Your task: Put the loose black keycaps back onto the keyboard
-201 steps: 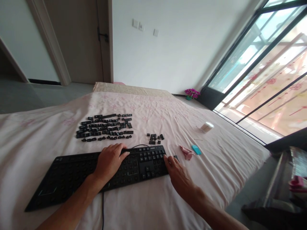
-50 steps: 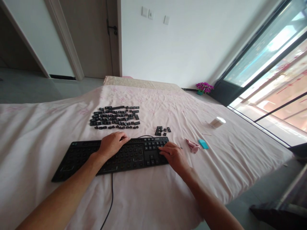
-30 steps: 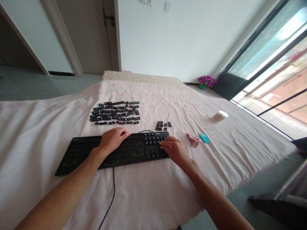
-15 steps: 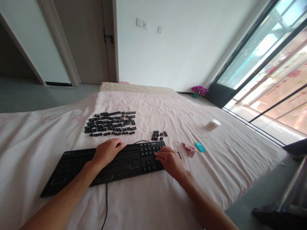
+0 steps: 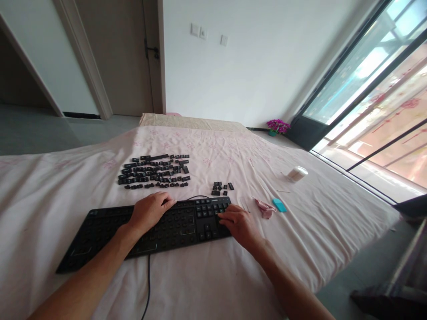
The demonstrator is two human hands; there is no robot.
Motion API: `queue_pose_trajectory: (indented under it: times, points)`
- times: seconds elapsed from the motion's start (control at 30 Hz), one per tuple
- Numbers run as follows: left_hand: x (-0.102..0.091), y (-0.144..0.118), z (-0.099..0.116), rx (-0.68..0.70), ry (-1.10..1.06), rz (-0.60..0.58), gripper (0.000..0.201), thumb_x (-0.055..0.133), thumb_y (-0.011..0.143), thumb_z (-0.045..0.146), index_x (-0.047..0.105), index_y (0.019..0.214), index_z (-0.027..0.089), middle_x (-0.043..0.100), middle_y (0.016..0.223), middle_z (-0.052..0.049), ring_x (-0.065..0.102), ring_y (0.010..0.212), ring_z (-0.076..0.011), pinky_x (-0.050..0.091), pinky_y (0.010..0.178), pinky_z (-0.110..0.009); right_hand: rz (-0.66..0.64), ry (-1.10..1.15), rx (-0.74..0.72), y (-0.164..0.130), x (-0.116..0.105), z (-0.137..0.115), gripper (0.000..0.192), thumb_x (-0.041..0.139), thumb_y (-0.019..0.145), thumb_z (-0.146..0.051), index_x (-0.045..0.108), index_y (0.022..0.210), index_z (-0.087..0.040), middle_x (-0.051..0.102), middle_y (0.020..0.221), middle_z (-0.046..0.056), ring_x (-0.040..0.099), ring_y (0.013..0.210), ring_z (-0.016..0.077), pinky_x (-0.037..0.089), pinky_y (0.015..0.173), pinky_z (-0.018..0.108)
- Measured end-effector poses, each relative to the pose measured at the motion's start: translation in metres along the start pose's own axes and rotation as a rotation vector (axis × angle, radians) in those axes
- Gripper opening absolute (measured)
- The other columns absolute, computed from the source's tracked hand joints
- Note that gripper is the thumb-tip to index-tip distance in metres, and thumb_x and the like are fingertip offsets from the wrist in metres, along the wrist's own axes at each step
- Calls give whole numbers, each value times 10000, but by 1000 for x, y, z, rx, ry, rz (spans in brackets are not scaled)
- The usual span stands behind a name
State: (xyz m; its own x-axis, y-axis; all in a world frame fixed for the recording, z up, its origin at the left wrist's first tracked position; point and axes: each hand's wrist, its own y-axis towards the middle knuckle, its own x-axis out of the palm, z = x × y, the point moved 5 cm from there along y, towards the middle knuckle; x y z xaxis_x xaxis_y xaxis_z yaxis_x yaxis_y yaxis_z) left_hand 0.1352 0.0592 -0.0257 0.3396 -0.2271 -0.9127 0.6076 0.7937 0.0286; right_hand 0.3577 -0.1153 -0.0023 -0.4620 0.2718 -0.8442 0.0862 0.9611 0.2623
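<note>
Right hand (image 5: 239, 224) has crept onto the keyboard (image 5: 147, 229) numpad end, fingers curled there, grip unclear; left hand (image 5: 150, 212) stays flat, steadying.

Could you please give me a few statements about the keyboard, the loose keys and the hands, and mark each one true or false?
1. The left hand rests on the keyboard. True.
2. The right hand lies on the blue block. False: it is at the keyboard's right end, apart from the block.
3. The large pile of loose keys lies on the sheet beyond the keyboard. True.
4. The small group of keys sits on top of the keyboard. False: it lies on the sheet just behind it.
5. The white cup stands left of the keyboard. False: it is to the right.
</note>
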Motion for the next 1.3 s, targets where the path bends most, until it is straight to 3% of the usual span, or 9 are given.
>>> queue_pose_trajectory:
  times: [0.17,0.37,0.53,0.67,0.77,0.93,1.07,1.17,1.3]
  points:
    - [-1,0,1,-2,9,-3,260,454,887,444,641,875,263,689,966,13,621,910,-180,388,700,-250,31,-4,-2,-1,2,-1,149,619,857,-197,742,918,-253,606,802,9,572,743,144,439,678,260]
    - [-1,0,1,-6,10,2,260,455,887,444,643,874,263,692,960,13,622,910,-180,385,691,-247,-38,-61,-50,3,1,-8,143,588,881,-208,728,875,-238,593,773,11,553,748,146,420,665,254]
    - [-1,-1,1,-3,-8,3,259,457,883,440,645,869,263,689,966,12,617,909,-179,384,696,-246,-91,-256,-83,3,0,-20,188,528,919,-210,699,845,-230,562,741,14,516,720,149,364,612,264]
    - [-1,-1,1,-9,-8,0,245,467,884,430,641,865,259,687,945,7,614,915,-179,386,716,-250,-73,-455,-136,-6,6,-26,209,498,921,-154,653,1047,-218,581,794,36,503,749,181,361,646,307]
    - [1,0,0,-14,-15,-4,233,476,884,427,637,860,260,688,944,9,613,923,-178,386,720,-248,-63,-546,-176,-17,17,-27,377,521,865,-68,563,1223,-177,603,887,65,506,791,211,381,689,341]
    - [5,2,-2,-5,-25,21,236,473,887,429,635,834,266,689,926,15,618,908,-179,381,717,-249,-83,-593,-206,-25,20,-30,475,532,798,-3,551,1249,-151,614,918,81,516,790,224,386,675,354]
    - [4,1,-2,7,-29,32,247,467,889,439,632,828,266,685,908,16,618,901,-182,376,709,-252,-119,-398,-126,2,-8,-25,295,496,877,-77,678,1018,-262,598,798,23,533,752,174,376,635,288]
    - [3,0,-1,3,-33,17,265,455,893,452,634,838,264,683,919,11,617,908,-187,379,717,-258,-22,-266,-70,44,-31,-8,302,446,927,-127,703,982,-276,633,862,17,565,808,150,403,699,259]
    - [2,0,0,2,-45,1,284,441,898,464,633,844,262,681,934,8,614,927,-188,387,742,-260,25,-398,49,99,-34,26,226,564,874,-182,739,963,-293,679,941,19,568,885,183,409,727,279]
